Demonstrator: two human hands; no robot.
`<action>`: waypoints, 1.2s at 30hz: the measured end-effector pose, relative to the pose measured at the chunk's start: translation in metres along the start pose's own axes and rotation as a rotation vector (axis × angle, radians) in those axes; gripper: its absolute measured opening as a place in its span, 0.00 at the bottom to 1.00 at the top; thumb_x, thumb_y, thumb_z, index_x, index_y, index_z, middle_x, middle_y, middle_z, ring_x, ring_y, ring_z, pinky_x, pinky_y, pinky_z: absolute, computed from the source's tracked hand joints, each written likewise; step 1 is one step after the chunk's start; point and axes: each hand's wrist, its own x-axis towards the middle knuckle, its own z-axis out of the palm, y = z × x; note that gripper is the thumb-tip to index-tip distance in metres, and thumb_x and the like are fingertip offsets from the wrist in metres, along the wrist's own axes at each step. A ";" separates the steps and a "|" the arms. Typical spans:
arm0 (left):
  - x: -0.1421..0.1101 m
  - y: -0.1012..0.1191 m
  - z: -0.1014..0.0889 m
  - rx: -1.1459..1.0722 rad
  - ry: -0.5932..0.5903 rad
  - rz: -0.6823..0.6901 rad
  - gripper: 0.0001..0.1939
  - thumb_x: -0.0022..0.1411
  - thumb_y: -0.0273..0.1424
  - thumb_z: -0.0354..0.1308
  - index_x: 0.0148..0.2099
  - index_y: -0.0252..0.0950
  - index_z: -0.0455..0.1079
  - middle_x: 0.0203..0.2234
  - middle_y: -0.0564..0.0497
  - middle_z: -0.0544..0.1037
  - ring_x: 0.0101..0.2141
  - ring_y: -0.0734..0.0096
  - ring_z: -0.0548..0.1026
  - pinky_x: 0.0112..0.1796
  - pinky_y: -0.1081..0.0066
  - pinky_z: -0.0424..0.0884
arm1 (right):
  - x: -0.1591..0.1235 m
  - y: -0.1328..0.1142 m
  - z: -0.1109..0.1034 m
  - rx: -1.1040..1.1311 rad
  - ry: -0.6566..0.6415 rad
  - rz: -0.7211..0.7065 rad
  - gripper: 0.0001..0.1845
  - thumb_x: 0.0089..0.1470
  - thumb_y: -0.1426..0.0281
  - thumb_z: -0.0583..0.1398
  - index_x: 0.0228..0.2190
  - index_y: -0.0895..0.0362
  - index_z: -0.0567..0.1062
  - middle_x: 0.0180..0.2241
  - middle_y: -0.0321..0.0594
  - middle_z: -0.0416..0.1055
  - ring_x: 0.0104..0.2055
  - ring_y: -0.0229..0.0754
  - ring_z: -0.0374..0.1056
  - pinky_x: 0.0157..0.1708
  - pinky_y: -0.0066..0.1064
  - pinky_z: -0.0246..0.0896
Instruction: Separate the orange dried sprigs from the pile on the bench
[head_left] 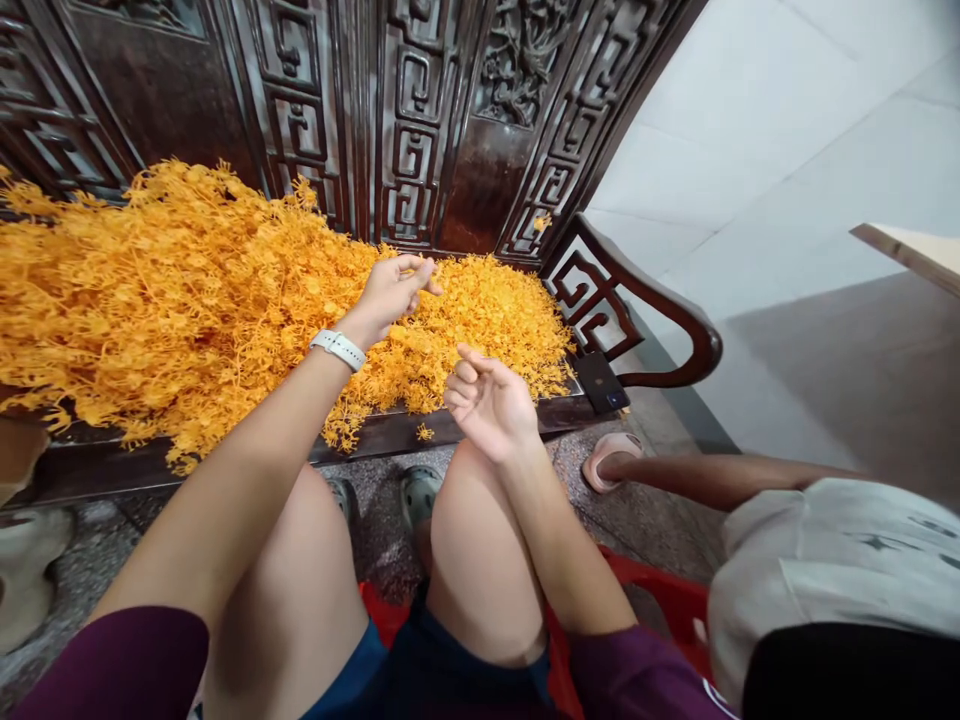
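A large heap of orange-yellow plastic flower pieces (225, 290) covers the seat of a dark carved wooden bench (360, 440). My left hand (396, 290), with a pale watch band (337, 347) at its wrist, hovers over the pile; its fingers are loosely stretched and nothing shows between them. Nearer to me, above my knee, my right hand (489, 398) is turned palm up. Its fingers are curled, thumb and forefinger close together, and anything small in them cannot be made out. One single flower piece (541, 223) appears against the bench back, apart from the pile.
At the bench's right end are a curved armrest (675, 340) and a dark phone (601, 383). A loose flower piece (425, 432) lies at the front edge. Another person's leg (690, 480) and pink shoe (609, 458) are at the right. Red plastic (660, 580) shows below.
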 end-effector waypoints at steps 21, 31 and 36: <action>-0.059 0.078 0.044 -0.348 -0.208 0.096 0.24 0.81 0.48 0.44 0.61 0.39 0.71 0.45 0.48 0.80 0.41 0.75 0.81 0.39 0.75 0.73 | 0.021 0.011 -0.016 -0.775 0.097 -0.770 0.12 0.62 0.60 0.68 0.33 0.51 0.73 0.31 0.34 0.64 0.31 0.38 0.58 0.34 0.33 0.57; -0.062 0.047 0.044 0.225 -0.533 0.162 0.18 0.63 0.43 0.71 0.45 0.33 0.79 0.41 0.45 0.83 0.41 0.68 0.78 0.42 0.69 0.72 | 0.028 -0.001 -0.031 -0.516 0.318 -0.800 0.21 0.58 0.53 0.70 0.33 0.51 0.66 0.31 0.32 0.64 0.27 0.33 0.59 0.27 0.28 0.57; -0.060 0.046 0.046 0.316 -0.580 0.191 0.09 0.60 0.30 0.72 0.34 0.32 0.76 0.30 0.49 0.79 0.32 0.73 0.73 0.36 0.68 0.67 | 0.030 -0.002 -0.033 -0.461 0.312 -0.850 0.20 0.55 0.59 0.72 0.36 0.51 0.68 0.32 0.32 0.66 0.31 0.33 0.65 0.31 0.27 0.62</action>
